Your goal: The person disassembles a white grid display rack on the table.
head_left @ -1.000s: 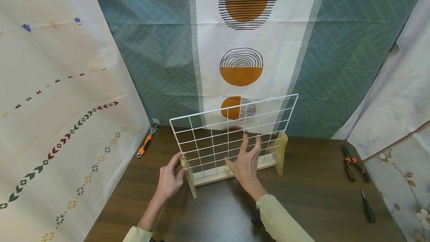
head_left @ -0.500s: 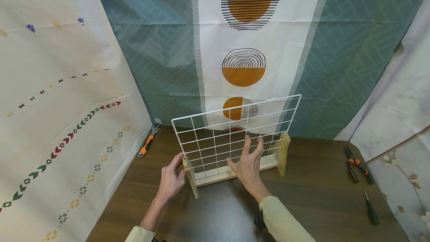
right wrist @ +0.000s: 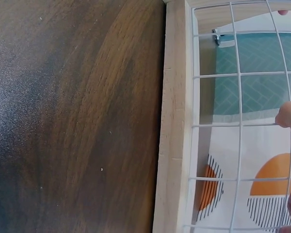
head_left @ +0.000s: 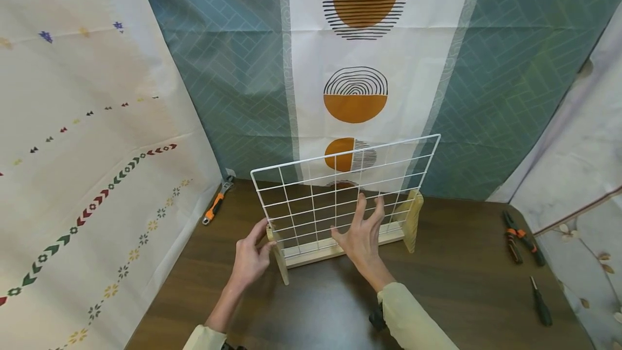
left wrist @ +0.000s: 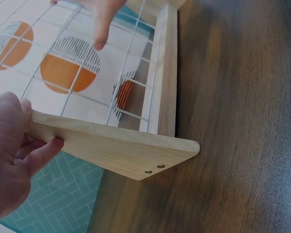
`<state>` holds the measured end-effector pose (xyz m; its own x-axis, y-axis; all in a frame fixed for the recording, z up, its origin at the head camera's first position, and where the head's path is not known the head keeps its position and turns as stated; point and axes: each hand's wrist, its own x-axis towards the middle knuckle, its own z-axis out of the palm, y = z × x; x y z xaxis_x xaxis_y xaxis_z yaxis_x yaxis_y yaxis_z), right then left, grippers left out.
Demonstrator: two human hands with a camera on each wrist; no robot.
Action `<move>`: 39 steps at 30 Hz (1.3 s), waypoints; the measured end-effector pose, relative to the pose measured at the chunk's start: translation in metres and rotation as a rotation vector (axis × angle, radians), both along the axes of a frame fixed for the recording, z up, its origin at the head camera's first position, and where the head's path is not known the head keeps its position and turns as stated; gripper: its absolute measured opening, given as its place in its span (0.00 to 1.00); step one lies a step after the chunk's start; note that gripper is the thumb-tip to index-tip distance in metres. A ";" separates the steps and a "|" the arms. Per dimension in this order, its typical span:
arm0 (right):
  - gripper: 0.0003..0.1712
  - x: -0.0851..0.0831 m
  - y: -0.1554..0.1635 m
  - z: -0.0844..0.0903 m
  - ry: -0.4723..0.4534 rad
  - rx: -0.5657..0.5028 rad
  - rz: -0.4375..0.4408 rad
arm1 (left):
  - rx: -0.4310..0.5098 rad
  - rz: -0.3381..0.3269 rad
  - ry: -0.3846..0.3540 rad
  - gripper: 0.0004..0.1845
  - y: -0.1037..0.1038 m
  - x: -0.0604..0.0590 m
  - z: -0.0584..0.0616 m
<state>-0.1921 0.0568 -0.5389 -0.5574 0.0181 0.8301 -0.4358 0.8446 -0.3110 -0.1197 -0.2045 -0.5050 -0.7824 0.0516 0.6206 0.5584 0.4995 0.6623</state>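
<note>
A white wire grid (head_left: pixel 336 190) stands tilted back in a pale wooden frame on the dark table. The frame has a left side panel (head_left: pixel 278 255), a right side panel (head_left: pixel 413 223) and a bottom bar (head_left: pixel 316 257). My left hand (head_left: pixel 250 259) holds the upper part of the left panel between thumb and fingers. Two metal fasteners (left wrist: pixel 154 169) show on that panel's outer face in the left wrist view. In front of the grid's middle, my right hand (head_left: pixel 363 239) has its fingers spread. A fingertip (right wrist: pixel 287 115) of it meets a wire in the right wrist view.
An adjustable wrench (head_left: pixel 217 201) with orange grips lies at the table's back left. Pliers (head_left: pixel 522 237) and a screwdriver (head_left: pixel 540 302) lie on the right. Patterned cloth (head_left: pixel 243 96) hangs close behind the table and along both sides.
The whole scene has slid slightly to the right as the head view shifted. Both hands keep their places on the rack, which stands as before.
</note>
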 end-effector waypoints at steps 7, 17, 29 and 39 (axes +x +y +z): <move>0.71 0.000 0.000 0.001 -0.011 -0.001 -0.001 | 0.004 -0.012 0.019 0.31 0.004 0.004 0.011; 0.71 -0.002 0.002 0.002 -0.016 -0.003 0.002 | -0.006 -0.013 0.010 0.34 -0.005 -0.005 -0.011; 0.74 0.001 0.001 0.016 -0.007 -0.023 0.016 | 0.002 -0.011 0.039 0.35 -0.003 0.000 -0.003; 0.71 0.004 0.003 0.026 0.013 -0.022 0.029 | -0.013 -0.008 0.027 0.35 -0.003 -0.001 -0.009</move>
